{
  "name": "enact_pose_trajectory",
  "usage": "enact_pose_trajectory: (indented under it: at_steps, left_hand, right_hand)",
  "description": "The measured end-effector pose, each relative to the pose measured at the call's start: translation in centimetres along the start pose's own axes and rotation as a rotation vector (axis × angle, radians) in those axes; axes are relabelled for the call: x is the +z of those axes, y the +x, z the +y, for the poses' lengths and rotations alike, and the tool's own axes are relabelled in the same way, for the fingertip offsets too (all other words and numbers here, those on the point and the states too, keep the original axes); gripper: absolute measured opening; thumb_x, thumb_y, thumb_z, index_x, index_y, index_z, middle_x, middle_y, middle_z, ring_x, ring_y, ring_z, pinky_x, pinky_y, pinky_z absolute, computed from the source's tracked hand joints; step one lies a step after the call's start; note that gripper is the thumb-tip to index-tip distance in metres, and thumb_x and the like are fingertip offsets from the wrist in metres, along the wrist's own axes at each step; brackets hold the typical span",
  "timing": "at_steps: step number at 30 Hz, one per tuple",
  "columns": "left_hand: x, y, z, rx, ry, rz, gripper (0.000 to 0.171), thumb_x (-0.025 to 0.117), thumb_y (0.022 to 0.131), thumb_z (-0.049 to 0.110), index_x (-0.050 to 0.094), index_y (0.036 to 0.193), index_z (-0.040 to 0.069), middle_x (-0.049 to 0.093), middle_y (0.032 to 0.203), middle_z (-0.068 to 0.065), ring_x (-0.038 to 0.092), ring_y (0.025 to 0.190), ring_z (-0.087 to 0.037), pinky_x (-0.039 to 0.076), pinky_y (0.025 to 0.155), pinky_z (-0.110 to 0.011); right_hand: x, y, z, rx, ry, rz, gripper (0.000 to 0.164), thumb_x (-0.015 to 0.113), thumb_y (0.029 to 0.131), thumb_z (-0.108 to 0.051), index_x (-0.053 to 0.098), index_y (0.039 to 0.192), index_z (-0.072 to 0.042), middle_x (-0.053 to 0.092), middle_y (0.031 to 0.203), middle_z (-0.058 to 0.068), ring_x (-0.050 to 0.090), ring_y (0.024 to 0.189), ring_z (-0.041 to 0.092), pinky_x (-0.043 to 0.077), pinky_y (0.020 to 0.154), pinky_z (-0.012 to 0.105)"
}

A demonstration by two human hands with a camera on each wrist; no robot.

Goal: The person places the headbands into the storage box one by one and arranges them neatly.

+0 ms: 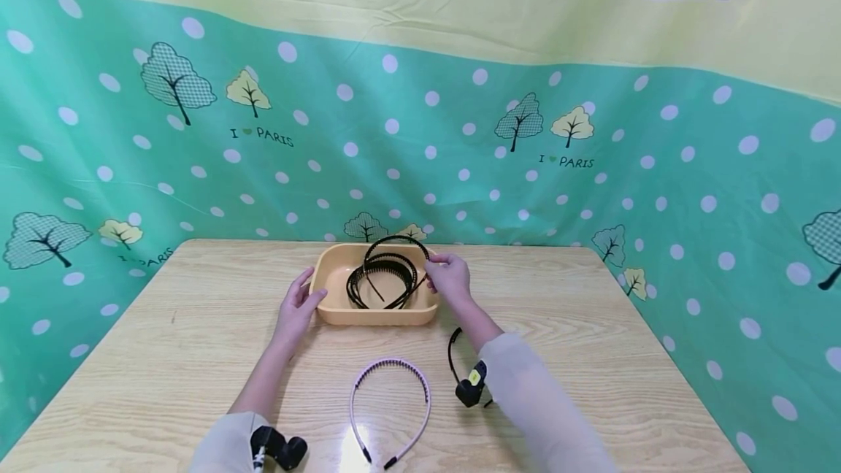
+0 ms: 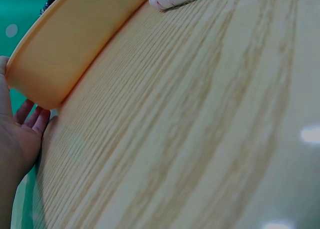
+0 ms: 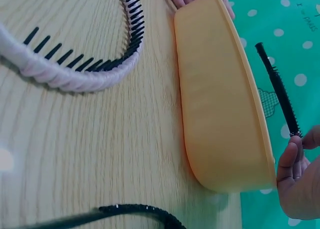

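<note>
An orange plastic basin [image 1: 374,317] stands at the back of the table with several black headbands [image 1: 355,293] lying inside it. At its left end my left hand [image 1: 297,306] holds the basin, thumb at the rim and fingers round the outer wall, as the left wrist view also shows. Over the right end, my right hand [image 1: 450,278] pinches a black headband [image 3: 283,96] between thumb and fingers. That headband is raised above the basin's rim, its toothed inner side showing in the right wrist view.
A pale lilac headband [image 1: 428,393] with black teeth lies on the table [image 1: 164,378] in front of the basin. Another black headband [image 1: 451,356] lies to its right, partly hidden by my right forearm. A green dotted curtain [image 1: 394,144] hangs behind the table.
</note>
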State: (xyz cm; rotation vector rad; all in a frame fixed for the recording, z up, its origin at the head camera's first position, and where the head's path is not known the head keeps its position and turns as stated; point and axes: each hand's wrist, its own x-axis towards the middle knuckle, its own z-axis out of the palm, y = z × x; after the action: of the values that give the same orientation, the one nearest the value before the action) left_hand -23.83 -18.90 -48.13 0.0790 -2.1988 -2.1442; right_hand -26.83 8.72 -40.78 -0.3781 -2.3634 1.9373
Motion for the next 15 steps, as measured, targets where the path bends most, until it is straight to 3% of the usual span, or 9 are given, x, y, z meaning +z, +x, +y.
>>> enact_pose_trajectory:
  at_steps: [4,10,15]
  left_hand:
    - [0.0,0.0,0.0,0.009,-0.007,-0.002,0.061,0.056,0.094,0.024,0.027,0.147,0.018,0.037,0.146,-0.018,0.044,0.108,0.000,0.041,0.084,-0.002]
    - [0.0,0.1,-0.1,0.018,-0.010,-0.003,0.061,0.057,0.094,0.023,0.027,0.147,0.017,0.038,0.145,-0.019,0.045,0.107,0.001,0.042,0.084,-0.002]
    - [-0.1,0.1,-0.1,0.004,0.002,-0.004,0.061,0.056,0.094,0.027,0.027,0.147,0.019,0.037,0.146,-0.017,0.043,0.117,-0.007,0.041,0.084,-0.001]
  right_hand:
    - [0.5,0.0,0.0,-0.003,-0.002,-0.008,0.023,0.063,0.082,-0.010,0.062,0.104,-0.004,0.061,0.071,0.004,0.060,0.058,0.017,0.056,0.057,0.031]
    - [1.0,-0.1,-0.1,0.000,-0.009,-0.013,0.023,0.064,0.082,-0.009,0.062,0.104,-0.004,0.063,0.074,0.009,0.063,0.062,0.023,0.058,0.065,0.040]
    - [1.3,-0.2,-0.1,0.003,-0.008,-0.025,0.023,0.063,0.083,-0.009,0.061,0.105,-0.003,0.066,0.088,0.020,0.064,0.066,0.026,0.057,0.072,0.045]
